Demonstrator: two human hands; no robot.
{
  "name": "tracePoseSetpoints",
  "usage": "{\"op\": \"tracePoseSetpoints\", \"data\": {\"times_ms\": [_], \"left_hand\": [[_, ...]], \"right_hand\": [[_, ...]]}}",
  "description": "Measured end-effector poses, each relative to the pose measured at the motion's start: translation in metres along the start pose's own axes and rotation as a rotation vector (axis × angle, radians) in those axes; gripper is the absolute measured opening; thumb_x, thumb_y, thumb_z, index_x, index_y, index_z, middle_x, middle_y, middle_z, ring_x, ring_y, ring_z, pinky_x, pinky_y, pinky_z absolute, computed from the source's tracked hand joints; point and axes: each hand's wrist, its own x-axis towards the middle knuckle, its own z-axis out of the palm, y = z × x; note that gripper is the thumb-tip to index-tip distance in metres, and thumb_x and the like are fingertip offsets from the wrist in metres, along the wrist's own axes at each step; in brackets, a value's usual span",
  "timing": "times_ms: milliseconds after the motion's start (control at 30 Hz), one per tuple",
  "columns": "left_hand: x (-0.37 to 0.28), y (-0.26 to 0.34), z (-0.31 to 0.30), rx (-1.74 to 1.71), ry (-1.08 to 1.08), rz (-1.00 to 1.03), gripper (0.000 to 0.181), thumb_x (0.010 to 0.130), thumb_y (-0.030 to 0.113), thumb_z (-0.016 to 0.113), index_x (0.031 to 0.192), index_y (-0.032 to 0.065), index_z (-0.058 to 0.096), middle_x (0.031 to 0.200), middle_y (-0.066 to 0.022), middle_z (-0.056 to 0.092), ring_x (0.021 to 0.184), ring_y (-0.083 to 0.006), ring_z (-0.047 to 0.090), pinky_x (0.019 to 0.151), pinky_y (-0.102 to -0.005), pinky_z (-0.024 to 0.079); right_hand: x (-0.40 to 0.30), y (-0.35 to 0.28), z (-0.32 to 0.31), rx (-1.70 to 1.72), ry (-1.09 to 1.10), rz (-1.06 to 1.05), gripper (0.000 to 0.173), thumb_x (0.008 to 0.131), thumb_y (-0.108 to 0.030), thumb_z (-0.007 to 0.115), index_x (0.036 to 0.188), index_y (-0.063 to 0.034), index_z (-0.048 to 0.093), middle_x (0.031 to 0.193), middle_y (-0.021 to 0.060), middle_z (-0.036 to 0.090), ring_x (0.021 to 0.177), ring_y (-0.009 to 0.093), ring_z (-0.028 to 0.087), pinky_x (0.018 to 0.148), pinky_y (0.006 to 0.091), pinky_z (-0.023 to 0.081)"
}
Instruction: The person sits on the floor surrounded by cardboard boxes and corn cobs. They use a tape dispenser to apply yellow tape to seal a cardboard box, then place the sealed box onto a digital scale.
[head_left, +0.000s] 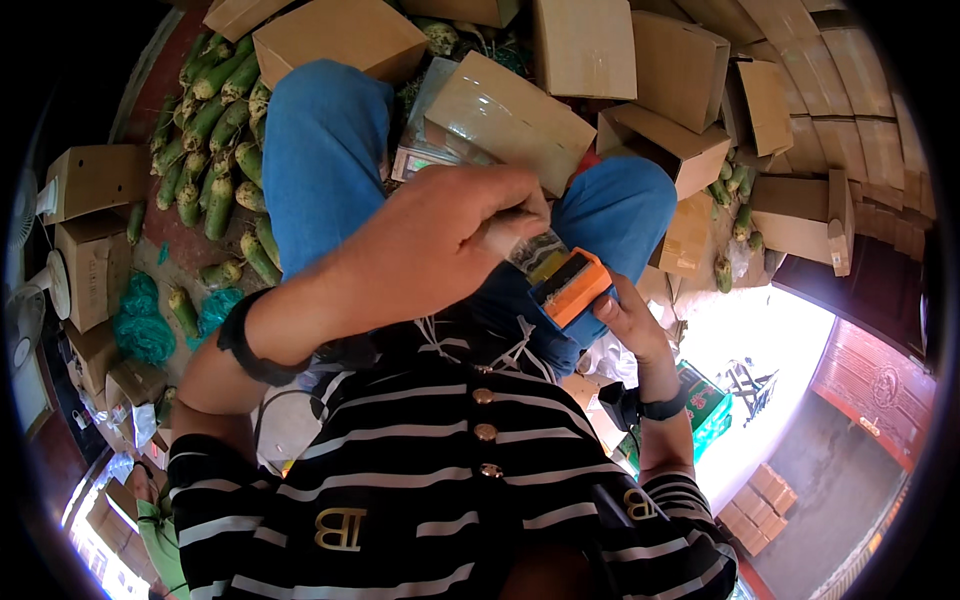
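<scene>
My left hand reaches across my lap, with thumb and fingers pinched on a small whitish piece that is blurred and partly hidden. Just below those fingertips is a clear printed film or packet, beside an orange-and-blue plastic case with a dark slot. My right hand grips this case from its right side. Beyond my left hand, a closed cardboard box rests tilted on or against a digital scale, whose lit display faces me between my knees.
Green radishes are heaped on the floor at left, near teal plastic bags. Cardboard boxes crowd the far side and right. Electric fans stand at far left. A person's green sleeve shows at lower left.
</scene>
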Motion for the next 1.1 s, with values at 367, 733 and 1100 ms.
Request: {"op": "tracePoseSetpoints", "data": {"times_ms": [367,733,1100], "left_hand": [[-0.005,-0.018,-0.002,0.141,0.029,0.072,0.014,0.083,0.011,0.061,0.094,0.0019,0.06,0.087,-0.0129,0.061,0.08,-0.0276,0.06,0.069,-0.0341,0.047],[-0.011,-0.012,0.017,0.563,0.046,0.331,0.019,0.074,0.005,0.06,0.091,0.0013,0.056,0.078,-0.0105,0.053,0.074,-0.0274,0.053,0.064,-0.0378,0.043],[-0.012,-0.033,0.071,1.125,0.147,0.461,0.024,0.063,0.015,0.059,0.082,0.0011,0.058,0.074,-0.0071,0.048,0.077,-0.0216,0.047,0.064,-0.0331,0.041]], "right_hand": [[0.007,0.003,0.005,-0.126,-0.011,0.112,0.064,0.084,-0.052,0.057,0.115,0.0035,0.05,0.096,0.0173,0.057,0.092,0.023,0.054,0.082,0.0322,0.043],[0.033,-0.013,0.028,-0.327,0.148,0.174,0.066,0.082,-0.054,0.058,0.108,0.0056,0.05,0.087,0.0266,0.06,0.085,0.039,0.06,0.075,0.041,0.045],[0.059,0.024,0.059,-0.087,0.333,-0.016,0.038,0.084,-0.026,0.06,0.108,0.0022,0.051,0.087,0.0242,0.061,0.084,0.037,0.061,0.074,0.0395,0.046]]}}
